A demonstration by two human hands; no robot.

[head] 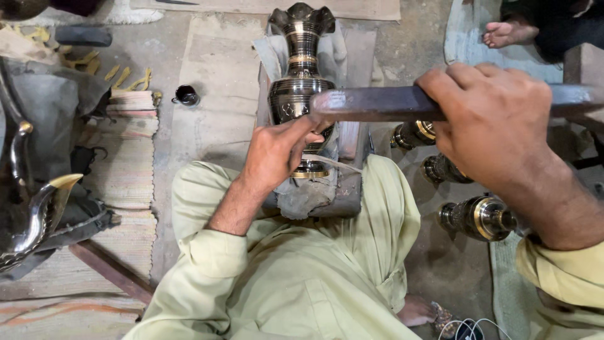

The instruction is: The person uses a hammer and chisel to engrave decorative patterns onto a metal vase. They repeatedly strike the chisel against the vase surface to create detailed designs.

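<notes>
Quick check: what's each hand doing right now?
Left hand: fingers pinched closed by the brass vase; any small tool hidden.
Right hand: closed around the dark metal bar.

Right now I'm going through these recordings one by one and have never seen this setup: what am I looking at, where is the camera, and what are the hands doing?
There is one picture, taken by a camera worn on the person's head, looking straight down over their lap. No machine is involved, only two bare hands and pale green sleeves. The left hand presses on a dark metal vase with brass bands, which lies on a padded grey rest in front of the person. The right hand has its grip closed around a heavy dark metal bar, raised across the view with its end over the vase. To the right, on the floor, lie three similar brass-banded pieces. To the left are striped woven mats and a small black cup. At the top right, another person's bare foot shows.
</notes>
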